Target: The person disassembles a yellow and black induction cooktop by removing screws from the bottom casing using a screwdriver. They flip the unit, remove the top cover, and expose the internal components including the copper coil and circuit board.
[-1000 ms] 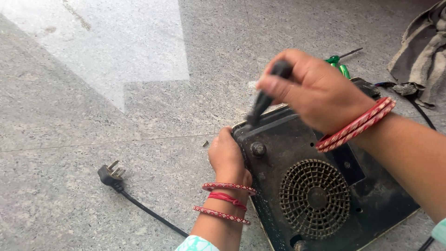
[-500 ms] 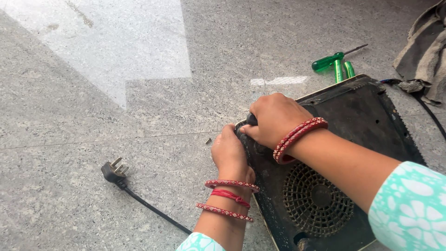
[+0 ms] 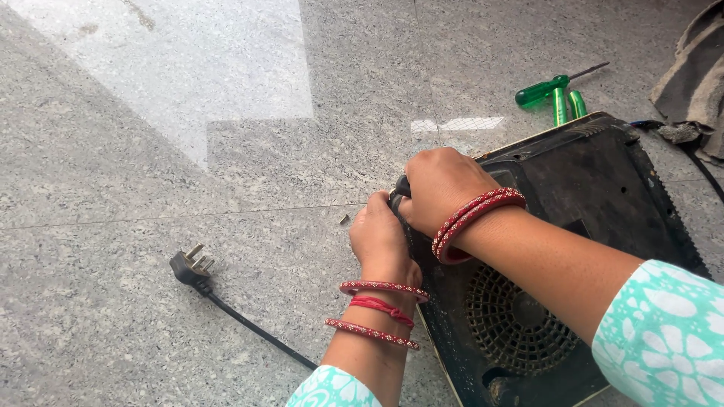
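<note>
both hands grip: right hand (image 3: pixel 437 185) a black tool handle (image 3: pixel 400 188), left hand (image 3: pixel 381 240) the appliance's (image 3: pixel 588 196) corner.

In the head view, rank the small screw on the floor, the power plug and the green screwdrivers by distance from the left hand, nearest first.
1. Small screw: just left of the left hand, on the floor.
2. Power plug: farther left.
3. Green screwdrivers: far upper right, beyond the black appliance.

Home repair spot: granite floor (image 3: pixel 151 151), screwdrivers (image 3: pixel 554 94).

plug (image 3: pixel 190 267) left of appliance (image 3: pixel 596 196) — screwdrivers (image 3: pixel 554 94) behind it — hands (image 3: pixel 407 207) on its corner
</note>
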